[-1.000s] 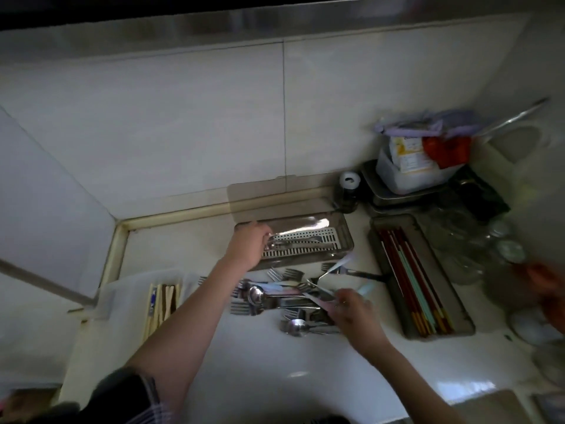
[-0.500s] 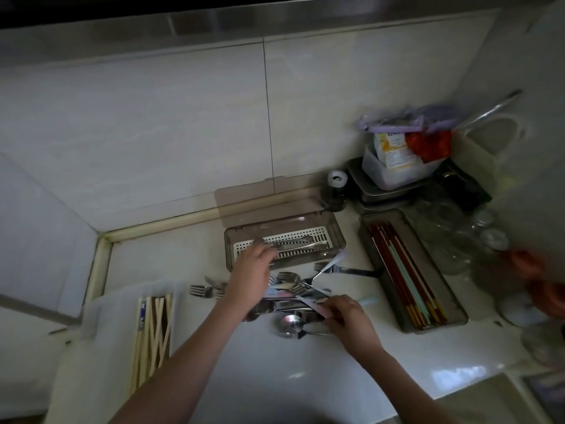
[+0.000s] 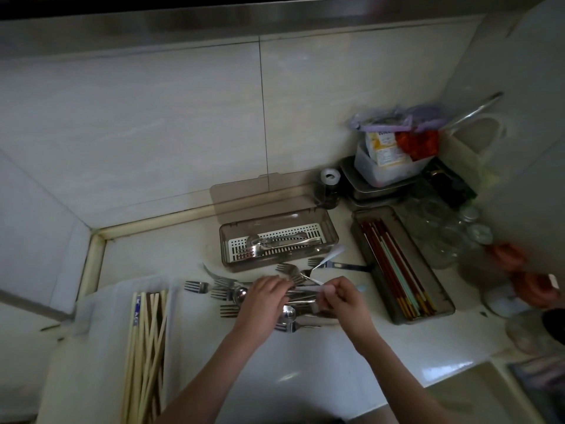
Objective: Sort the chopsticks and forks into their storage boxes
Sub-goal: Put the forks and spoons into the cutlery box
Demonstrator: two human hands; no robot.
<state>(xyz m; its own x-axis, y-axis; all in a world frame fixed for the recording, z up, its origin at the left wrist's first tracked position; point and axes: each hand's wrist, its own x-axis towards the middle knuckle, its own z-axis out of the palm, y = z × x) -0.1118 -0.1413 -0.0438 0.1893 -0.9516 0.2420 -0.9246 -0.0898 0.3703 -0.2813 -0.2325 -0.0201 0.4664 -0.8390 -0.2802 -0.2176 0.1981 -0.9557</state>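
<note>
Resting left hand [image 3: 265, 296] fingers loosely on forks [image 3: 226, 290] | right hand [image 3: 342, 298] fingers pinching pale utensil [image 3: 308, 289]

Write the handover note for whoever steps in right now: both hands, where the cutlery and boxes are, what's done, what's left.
Left hand: fingers down in the loose pile of steel forks and spoons on the white counter; whether it grips one is unclear.
Right hand: pinching a pale, thin utensil handle over the pile.
Boxes: smoky clear box with white perforated tray holds a few steel pieces. Grey box on the right holds red and pale green chopsticks. White tray on the left holds pale wooden chopsticks.
Done: chopsticks appear boxed.
Left: most forks in the pile.
</note>
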